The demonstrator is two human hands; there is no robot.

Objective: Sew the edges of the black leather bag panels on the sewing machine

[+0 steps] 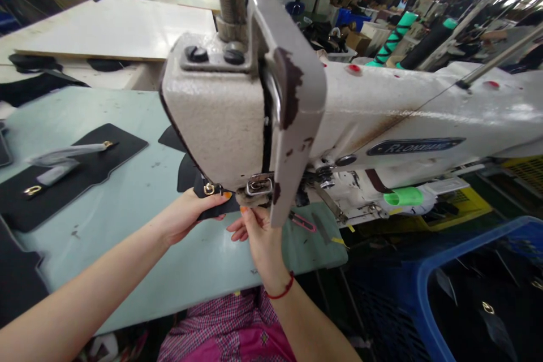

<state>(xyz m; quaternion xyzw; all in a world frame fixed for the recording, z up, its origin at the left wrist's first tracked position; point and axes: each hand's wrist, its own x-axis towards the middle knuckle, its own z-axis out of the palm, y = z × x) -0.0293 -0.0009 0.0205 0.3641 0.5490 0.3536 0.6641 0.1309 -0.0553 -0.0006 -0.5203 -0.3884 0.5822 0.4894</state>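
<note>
A big cream sewing machine (237,107) fills the middle of the view, and its head hides the needle area. My left hand (186,216) pinches a black piece with a gold buckle (208,188) under the machine head. Just right of it, my right hand (258,240) has its fingers closed on the edge of the same black piece, below a metal clasp (259,185). How far the piece reaches under the machine is hidden.
A pale green table (139,192) carries a black panel with gold clips (72,172) at the left. Pink snips (302,222) lie by the machine base. A blue crate (479,288) with dark pieces stands at the lower right. People work in the far background.
</note>
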